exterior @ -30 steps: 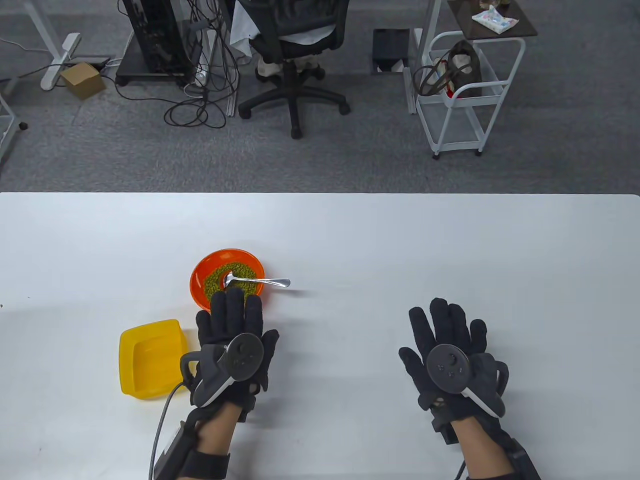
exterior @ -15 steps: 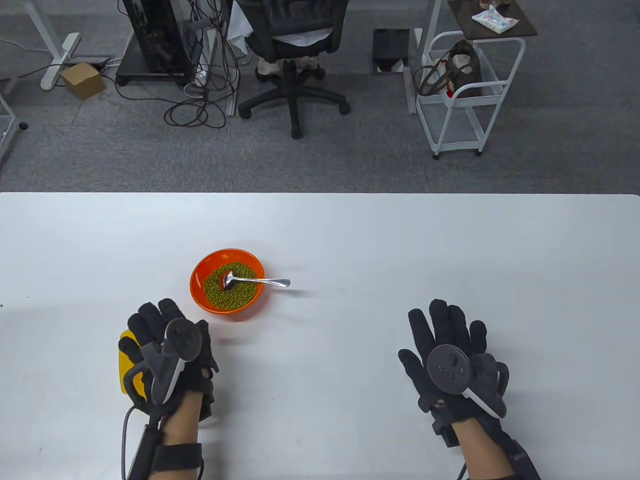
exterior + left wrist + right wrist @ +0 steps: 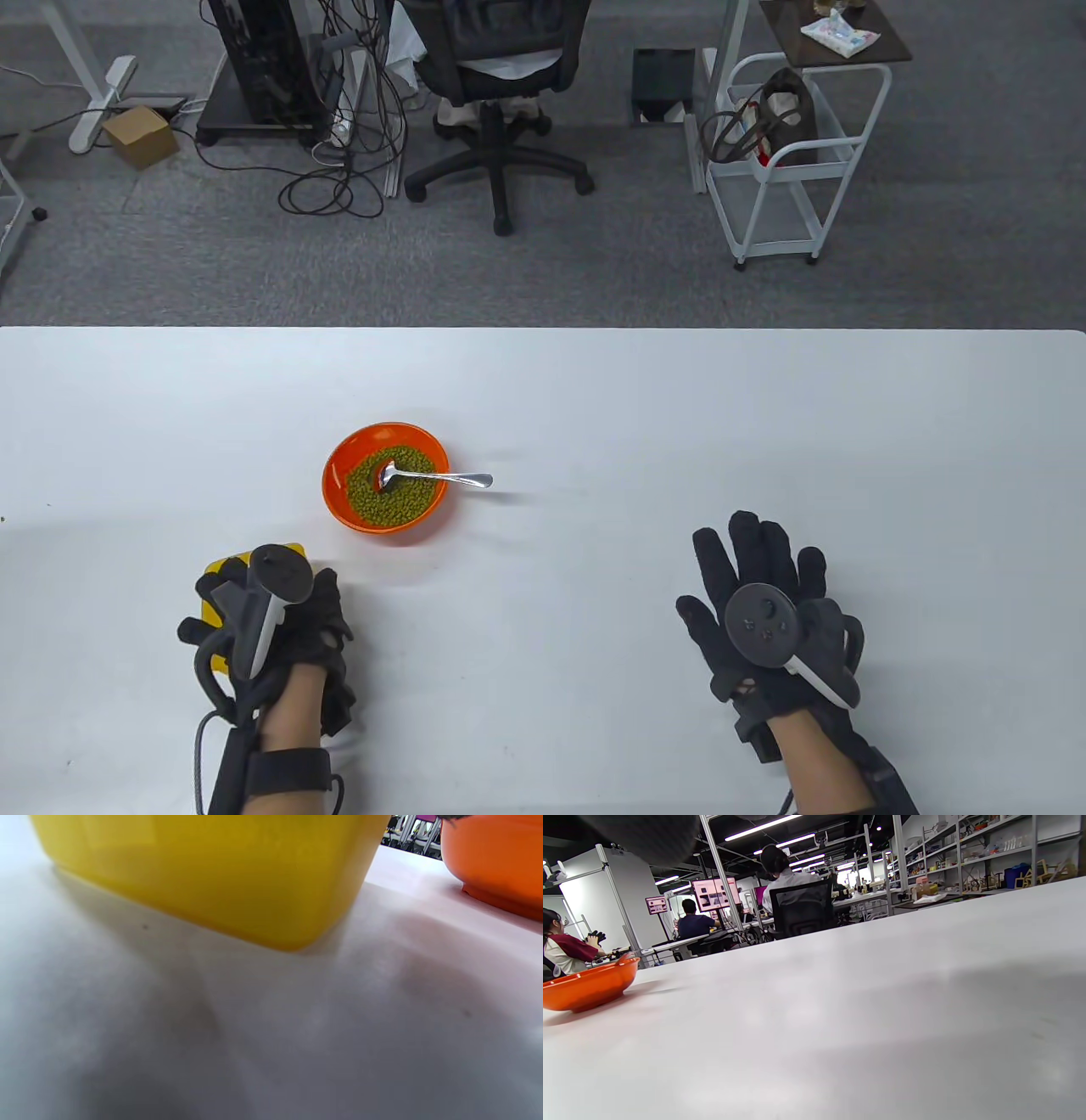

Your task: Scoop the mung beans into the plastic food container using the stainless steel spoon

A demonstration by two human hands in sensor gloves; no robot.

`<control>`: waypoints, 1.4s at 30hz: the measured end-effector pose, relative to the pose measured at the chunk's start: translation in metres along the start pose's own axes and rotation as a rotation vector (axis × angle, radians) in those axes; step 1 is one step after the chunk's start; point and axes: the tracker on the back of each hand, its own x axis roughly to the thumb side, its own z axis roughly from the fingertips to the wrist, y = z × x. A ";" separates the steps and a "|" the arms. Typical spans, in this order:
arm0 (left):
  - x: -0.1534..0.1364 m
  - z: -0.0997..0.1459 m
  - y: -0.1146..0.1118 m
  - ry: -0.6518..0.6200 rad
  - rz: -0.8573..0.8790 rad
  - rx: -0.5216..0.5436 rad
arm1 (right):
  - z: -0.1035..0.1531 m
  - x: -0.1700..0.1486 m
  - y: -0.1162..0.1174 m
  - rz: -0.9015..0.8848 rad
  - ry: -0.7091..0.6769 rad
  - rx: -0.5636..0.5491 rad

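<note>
An orange bowl (image 3: 339, 497) holds green mung beans (image 3: 399, 501); it also shows in the left wrist view (image 3: 496, 857) and the right wrist view (image 3: 585, 988). A stainless steel spoon (image 3: 458, 480) lies in it, scoop in the beans, handle over the right rim. The yellow plastic container (image 3: 293, 549) stands on the table near the front left of the bowl, mostly hidden under my left hand (image 3: 254, 607); its wall fills the left wrist view (image 3: 203, 874). My left hand grips it, fingers curled over its left side. My right hand (image 3: 751, 548) rests flat on the table, fingers spread, empty.
The white table (image 3: 594, 399) stretches wide between and behind the hands. Beyond its far edge are an office chair (image 3: 496, 85), a white cart (image 3: 797, 161) and cables on the floor.
My left hand has moved from in front of the bowl leftward and back onto the yellow container, and its fingers have curled around it. The right hand, bowl and spoon have not moved.
</note>
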 end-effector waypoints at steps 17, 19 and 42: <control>0.007 -0.002 -0.004 -0.021 -0.005 0.038 | -0.001 0.000 0.003 0.002 0.011 0.038; 0.009 -0.001 -0.004 -0.035 -0.001 0.046 | -0.001 -0.001 0.003 -0.001 0.012 0.040; 0.155 0.131 -0.017 -0.867 -0.293 0.288 | 0.000 -0.002 -0.008 -0.028 -0.007 0.008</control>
